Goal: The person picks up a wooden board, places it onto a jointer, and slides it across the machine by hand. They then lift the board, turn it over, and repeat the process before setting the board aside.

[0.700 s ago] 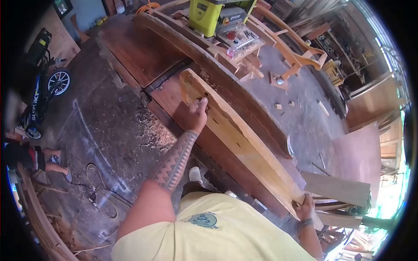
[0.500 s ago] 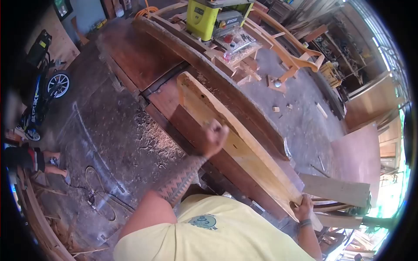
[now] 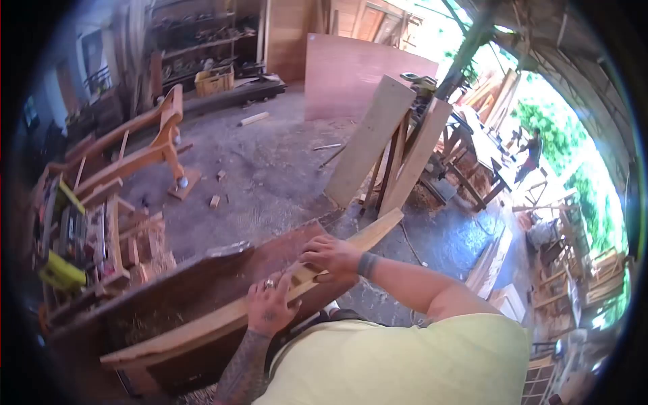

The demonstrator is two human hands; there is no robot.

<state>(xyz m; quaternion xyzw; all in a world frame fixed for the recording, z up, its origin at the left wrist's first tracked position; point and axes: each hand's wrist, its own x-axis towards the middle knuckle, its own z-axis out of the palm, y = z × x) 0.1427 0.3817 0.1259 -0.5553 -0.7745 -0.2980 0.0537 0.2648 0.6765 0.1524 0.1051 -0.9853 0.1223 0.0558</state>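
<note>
A long, pale wooden board [image 3: 196, 332] with a curved outline lies at a slant along a dark reddish-brown bench [image 3: 233, 282]. My left hand [image 3: 271, 309], with a ring on one finger and a tattooed forearm, straddles the board near its middle, fingers over the far side and thumb on the near side. Just to the right, my right hand [image 3: 331, 256], with a dark band at the wrist, has its fingers bent over the same board. Both hands are close together. The undersides of the fingers are hidden.
A green-and-black machine [image 3: 64, 250] stands at the left. Behind it is a curved wooden frame [image 3: 158, 145]. Boards [image 3: 374, 138] lean upright ahead, before a large pinkish panel [image 3: 358, 77]. A person [image 3: 530, 156] is far off at the right. Small offcuts [image 3: 214, 201] lie on the floor.
My view has swung right. My right hand has gone from the board's end to nearer its middle, and my left hand, raised over the board before, now rests on it.
</note>
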